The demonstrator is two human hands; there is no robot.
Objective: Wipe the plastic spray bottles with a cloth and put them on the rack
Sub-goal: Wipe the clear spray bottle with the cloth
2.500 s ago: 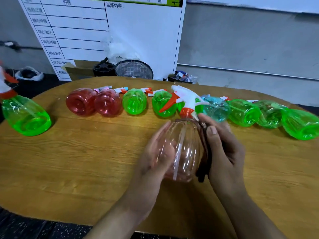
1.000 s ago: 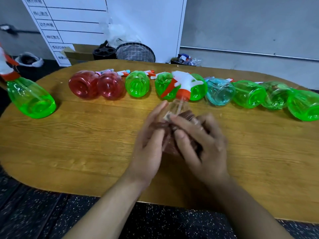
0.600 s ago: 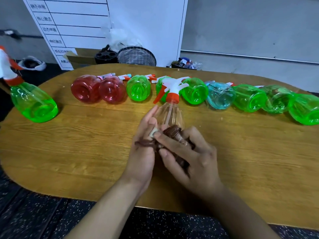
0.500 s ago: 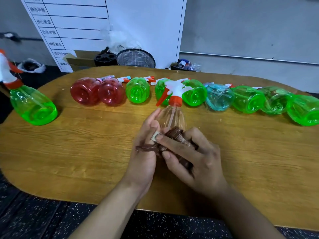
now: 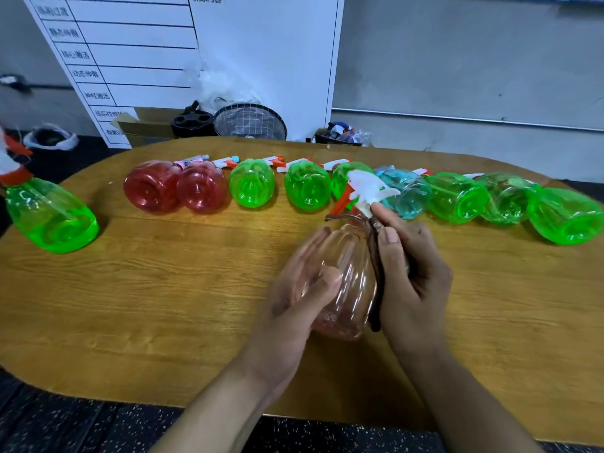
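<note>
A clear pinkish spray bottle (image 5: 346,276) with a white and orange trigger head is held upright above the wooden table (image 5: 157,289). My left hand (image 5: 294,295) cups its left side. My right hand (image 5: 411,273) presses a dark brown cloth (image 5: 376,256) against the bottle's right side and neck. Behind them a row of bottles lies on its side: two red bottles (image 5: 176,188), several green ones (image 5: 251,183) and a blue bottle (image 5: 408,191). One green bottle (image 5: 49,217) stands upright at the table's left end.
A white board (image 5: 196,60) leans against the grey wall behind the table. On the floor below it are a wire basket (image 5: 250,122), a black holder (image 5: 191,120) and a cardboard box (image 5: 143,125). No rack is in view.
The bottle has been raised and turned upright between my hands. The cloth has shifted from the bottle's front to its right side and neck.
</note>
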